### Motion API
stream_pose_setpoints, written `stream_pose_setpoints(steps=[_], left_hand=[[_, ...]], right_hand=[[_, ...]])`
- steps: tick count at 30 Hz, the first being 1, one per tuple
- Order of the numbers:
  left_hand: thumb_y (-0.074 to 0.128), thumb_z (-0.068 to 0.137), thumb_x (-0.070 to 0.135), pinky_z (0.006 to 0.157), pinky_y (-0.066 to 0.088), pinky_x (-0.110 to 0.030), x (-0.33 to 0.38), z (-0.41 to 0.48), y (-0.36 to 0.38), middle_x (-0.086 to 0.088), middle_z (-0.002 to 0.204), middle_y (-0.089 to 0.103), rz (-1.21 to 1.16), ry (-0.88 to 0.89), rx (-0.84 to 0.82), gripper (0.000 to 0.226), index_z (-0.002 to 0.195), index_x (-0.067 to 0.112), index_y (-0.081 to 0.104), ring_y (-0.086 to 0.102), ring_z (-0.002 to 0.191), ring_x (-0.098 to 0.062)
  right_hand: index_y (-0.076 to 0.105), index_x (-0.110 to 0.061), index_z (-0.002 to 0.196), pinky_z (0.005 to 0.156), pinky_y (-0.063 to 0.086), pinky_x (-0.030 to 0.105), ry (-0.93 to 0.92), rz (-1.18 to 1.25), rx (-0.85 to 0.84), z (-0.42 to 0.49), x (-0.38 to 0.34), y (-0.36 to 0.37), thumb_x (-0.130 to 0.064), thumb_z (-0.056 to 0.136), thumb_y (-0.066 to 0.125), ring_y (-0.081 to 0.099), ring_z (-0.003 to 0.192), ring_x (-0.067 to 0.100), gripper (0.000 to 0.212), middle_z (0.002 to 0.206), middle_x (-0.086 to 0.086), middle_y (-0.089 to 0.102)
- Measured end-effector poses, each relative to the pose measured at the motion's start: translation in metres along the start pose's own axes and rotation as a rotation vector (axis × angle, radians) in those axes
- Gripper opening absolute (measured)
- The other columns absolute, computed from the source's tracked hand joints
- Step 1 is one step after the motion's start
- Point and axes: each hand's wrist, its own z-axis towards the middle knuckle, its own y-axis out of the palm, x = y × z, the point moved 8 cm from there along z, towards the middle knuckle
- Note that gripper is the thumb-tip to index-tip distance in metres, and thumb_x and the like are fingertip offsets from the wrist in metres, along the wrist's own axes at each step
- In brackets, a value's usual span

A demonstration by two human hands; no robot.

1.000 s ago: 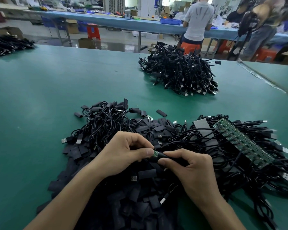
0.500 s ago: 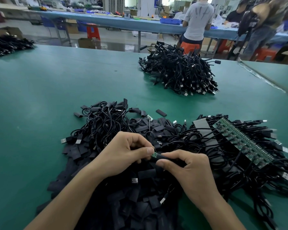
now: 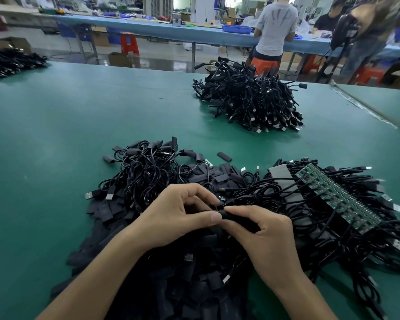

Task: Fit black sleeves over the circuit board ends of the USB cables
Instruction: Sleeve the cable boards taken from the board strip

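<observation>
Left grip (image 3: pixel 178 218) pinches sleeve (image 3: pixel 234 217) end | right grip (image 3: pixel 270 241) holds sleeve middle

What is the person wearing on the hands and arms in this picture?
Nothing. The left hand and right hand have no gloves or rings; the left forearm and right forearm show no clothing, watch or band. Nails are short, unpainted.

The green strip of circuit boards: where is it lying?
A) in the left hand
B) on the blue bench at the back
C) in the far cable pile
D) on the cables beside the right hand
D: the green strip lies on the cables to the right of the right hand.
</observation>
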Motion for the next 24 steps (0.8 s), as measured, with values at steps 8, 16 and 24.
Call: stream_pose_setpoints(steps=[8, 16, 24], left_hand=[[0.074, 0.088, 0.024, 0.066, 0.056, -0.028, -0.001, 0.000, -0.011, -0.003, 0.072, 0.075, 0.085, -0.038, 0.064, 0.013, 0.078, 0.016, 0.076, 0.070, 0.066, -0.017], [0.073, 0.089, 0.016, 0.068, 0.055, -0.026, -0.003, 0.000, -0.007, -0.006, 0.075, 0.075, 0.043, -0.076, -0.002, 0.009, 0.081, 0.013, 0.076, 0.067, 0.067, -0.014], [0.072, 0.090, 0.016, 0.065, 0.052, -0.023, -0.002, 0.000, -0.002, -0.006, 0.074, 0.074, 0.081, -0.052, -0.045, 0.009, 0.083, 0.013, 0.076, 0.066, 0.066, -0.013]], right_hand=[[0.080, -0.017, 0.096, 0.073, 0.050, 0.010, -0.058, -0.079, 0.087, 0.000, -0.003, -0.006, -0.030, 0.071, 0.080, 0.069, 0.080, -0.005, 0.028, 0.085, -0.014, 0.074], [0.078, -0.018, 0.102, 0.071, 0.056, 0.023, -0.124, -0.144, 0.024, -0.003, -0.010, 0.000, -0.034, 0.077, 0.076, 0.067, 0.081, 0.002, 0.030, 0.087, -0.014, 0.071], [0.077, -0.015, 0.100, 0.071, 0.054, 0.025, -0.243, -0.291, 0.037, -0.004, -0.017, 0.003, -0.034, 0.086, 0.070, 0.064, 0.078, 0.006, 0.025, 0.085, -0.010, 0.069]])
